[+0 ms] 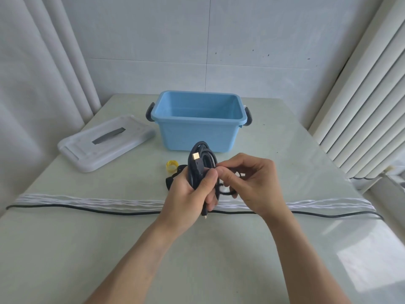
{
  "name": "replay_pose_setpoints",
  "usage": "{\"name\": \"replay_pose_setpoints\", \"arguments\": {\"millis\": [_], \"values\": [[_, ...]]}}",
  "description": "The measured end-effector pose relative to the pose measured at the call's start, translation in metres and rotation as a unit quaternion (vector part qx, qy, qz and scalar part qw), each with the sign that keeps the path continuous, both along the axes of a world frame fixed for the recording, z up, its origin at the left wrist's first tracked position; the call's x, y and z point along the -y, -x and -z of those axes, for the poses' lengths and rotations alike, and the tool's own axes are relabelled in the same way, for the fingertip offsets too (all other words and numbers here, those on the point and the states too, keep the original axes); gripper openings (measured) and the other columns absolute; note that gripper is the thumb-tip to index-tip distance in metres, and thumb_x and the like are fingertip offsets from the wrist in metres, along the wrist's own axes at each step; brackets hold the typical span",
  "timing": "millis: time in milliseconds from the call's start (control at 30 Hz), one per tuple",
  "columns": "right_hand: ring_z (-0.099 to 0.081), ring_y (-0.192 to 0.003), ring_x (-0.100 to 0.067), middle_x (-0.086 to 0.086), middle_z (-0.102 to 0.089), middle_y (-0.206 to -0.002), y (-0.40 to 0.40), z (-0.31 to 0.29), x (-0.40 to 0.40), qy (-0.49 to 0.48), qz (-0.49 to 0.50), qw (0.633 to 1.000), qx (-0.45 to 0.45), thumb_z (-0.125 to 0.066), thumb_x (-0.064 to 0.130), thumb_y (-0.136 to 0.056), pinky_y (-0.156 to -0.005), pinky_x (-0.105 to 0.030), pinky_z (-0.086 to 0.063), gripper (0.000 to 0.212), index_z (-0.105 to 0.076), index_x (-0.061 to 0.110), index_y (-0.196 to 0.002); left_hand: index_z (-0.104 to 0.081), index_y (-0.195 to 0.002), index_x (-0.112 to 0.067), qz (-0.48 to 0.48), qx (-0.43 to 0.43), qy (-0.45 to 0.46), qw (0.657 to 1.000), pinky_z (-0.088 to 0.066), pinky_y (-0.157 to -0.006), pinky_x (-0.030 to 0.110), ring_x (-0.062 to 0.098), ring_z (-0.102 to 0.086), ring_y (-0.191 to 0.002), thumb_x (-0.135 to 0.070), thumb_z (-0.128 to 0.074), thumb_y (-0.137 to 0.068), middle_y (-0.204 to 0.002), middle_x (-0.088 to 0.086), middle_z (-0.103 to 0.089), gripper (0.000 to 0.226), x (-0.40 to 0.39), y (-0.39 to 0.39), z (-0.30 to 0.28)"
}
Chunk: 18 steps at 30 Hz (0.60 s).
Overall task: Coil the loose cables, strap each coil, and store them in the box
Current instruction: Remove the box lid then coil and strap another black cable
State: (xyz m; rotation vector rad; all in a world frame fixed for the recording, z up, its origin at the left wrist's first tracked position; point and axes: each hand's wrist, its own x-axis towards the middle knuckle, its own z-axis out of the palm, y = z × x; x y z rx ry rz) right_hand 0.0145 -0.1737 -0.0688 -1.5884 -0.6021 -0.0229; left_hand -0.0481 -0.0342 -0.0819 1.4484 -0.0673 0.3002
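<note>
My left hand grips a coiled black cable upright above the table, one gold-tipped plug facing me near the top and another plug hanging below the fist. My right hand pinches at the coil's right side, where a dark strap seems to run; the fingers hide the detail. The open blue box stands just behind, with nothing visible inside it. A yellow strap roll lies on the table left of the coil. A long white cable and a long black cable stretch across the table.
The box's translucent white lid lies to the left of the box. Something black lies on the table behind my left hand, partly hidden. Curtains hang on the left, a radiator stands on the right, and the table meets the wall behind.
</note>
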Motion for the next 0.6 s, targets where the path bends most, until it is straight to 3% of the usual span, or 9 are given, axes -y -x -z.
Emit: {"name": "replay_pose_setpoints", "arguments": {"millis": [133,267,400,500,600], "values": [[-0.045,-0.039,-0.002,0.005,-0.060,-0.054,-0.003,-0.005,0.009,0.009,-0.050,0.997,-0.058,-0.075,0.003,-0.085,-0.044,-0.010,-0.036,0.010,-0.069,0.004,-0.076,-0.048,-0.077,0.008,-0.004,0.000,-0.015,1.000,-0.046,-0.055,0.031,0.025,-0.047,-0.050,-0.027,-0.056,-0.092,-0.055,0.008,-0.044,0.039,0.000,0.000,0.002],[-0.030,-0.043,-0.008,0.001,-0.042,-0.053,-0.006,-0.004,0.016,0.069,-0.126,0.988,-0.061,-0.073,0.007,-0.089,-0.045,-0.016,-0.029,0.004,-0.072,0.011,-0.088,-0.051,-0.077,-0.001,-0.001,-0.020,-0.031,0.999,-0.046,-0.054,0.027,0.023,-0.048,-0.049,-0.013,-0.056,-0.097,-0.051,0.005,-0.046,0.025,-0.004,0.000,0.002],[-0.042,-0.040,0.000,0.014,-0.052,-0.046,-0.005,-0.008,0.017,0.053,-0.178,0.982,-0.034,-0.074,-0.009,-0.080,-0.051,-0.006,-0.036,0.020,-0.076,0.004,-0.095,-0.057,-0.073,-0.007,0.050,-0.017,-0.040,0.998,-0.045,-0.055,0.026,0.023,-0.047,-0.045,-0.020,-0.059,-0.098,-0.047,0.007,-0.047,0.028,-0.010,0.001,0.001],[-0.063,-0.054,-0.003,0.004,-0.072,-0.061,-0.004,-0.007,0.015,0.037,-0.136,0.990,-0.015,-0.081,0.002,-0.072,-0.060,-0.013,-0.050,0.014,-0.077,0.008,-0.084,-0.055,-0.071,-0.009,0.053,-0.023,-0.038,0.998,-0.048,-0.061,0.031,0.022,-0.047,-0.045,-0.026,-0.060,-0.094,-0.047,0.005,-0.048,0.029,-0.010,0.001,0.000],[-0.064,-0.057,-0.006,0.000,-0.075,-0.067,-0.005,-0.004,0.016,0.043,-0.110,0.993,-0.018,-0.083,0.014,-0.066,-0.058,-0.015,-0.049,0.010,-0.076,0.014,-0.074,-0.055,-0.075,-0.006,0.048,-0.026,-0.034,0.998,-0.052,-0.063,0.042,0.022,-0.049,-0.046,-0.027,-0.061,-0.094,-0.048,0.004,-0.049,0.029,-0.011,0.001,0.001]]}}
